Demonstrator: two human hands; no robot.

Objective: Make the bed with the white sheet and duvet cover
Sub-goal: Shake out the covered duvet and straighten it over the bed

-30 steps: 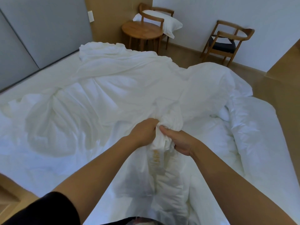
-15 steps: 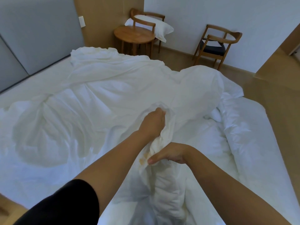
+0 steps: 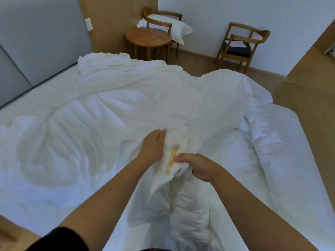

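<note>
Across a wide bed (image 3: pixel 36 187), a crumpled white duvet cover (image 3: pixel 126 105) is being spread. One bunched edge (with yellow lettering) is being gripped by the closed left hand (image 3: pixel 154 147) and right hand (image 3: pixel 195 165), probably to locate a corner.

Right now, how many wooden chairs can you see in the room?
2. One chair stands behind the round table, holding a white pillow; the other chair, dark-seated, stands against the far wall. Others may be out of view.

Duvet cover (image 3: pixel 137 105) on bed (image 3: pixel 27 187) (probably bunched).
</note>
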